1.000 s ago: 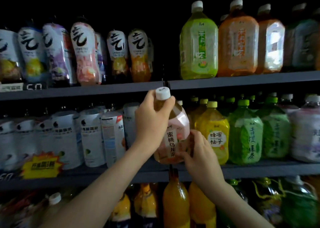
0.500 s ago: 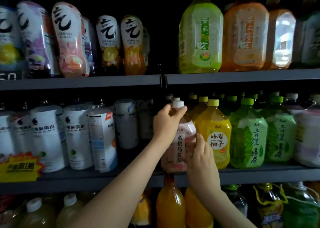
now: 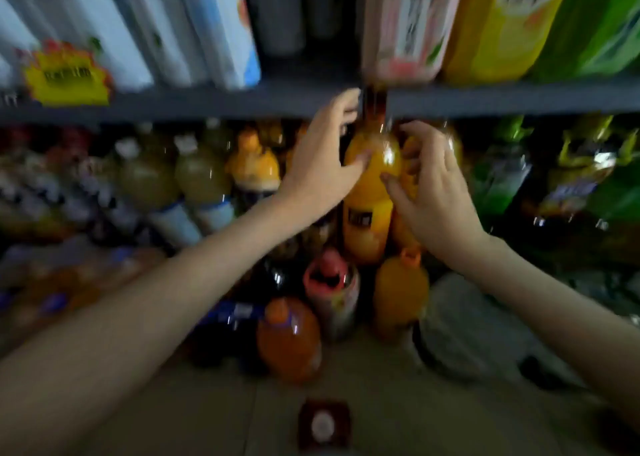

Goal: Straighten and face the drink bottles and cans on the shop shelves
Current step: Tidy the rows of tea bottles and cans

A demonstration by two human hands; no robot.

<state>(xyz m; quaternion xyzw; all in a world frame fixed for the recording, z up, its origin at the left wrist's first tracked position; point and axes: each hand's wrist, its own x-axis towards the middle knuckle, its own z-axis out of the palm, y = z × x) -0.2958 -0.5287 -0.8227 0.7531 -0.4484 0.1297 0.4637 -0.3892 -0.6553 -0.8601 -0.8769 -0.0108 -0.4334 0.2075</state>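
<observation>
Floor (image 3: 346,403): lay nearest, with a small dark red square (image 3: 323,424) flat on it.
Left hand (image 3: 322,164): gripped the orange bottle (image 3: 369,195) at neck and shoulder, thumb across its front.
Right hand (image 3: 433,192): lay against that bottle's right side, thumb tip touching; too blurred to tell whether closed round it.
Orange bottle: stood upright between both hands, top just under the shelf edge (image 3: 207,103).
Above: pink bottle (image 3: 405,22) stood beside yellow bottle (image 3: 498,22).
</observation>
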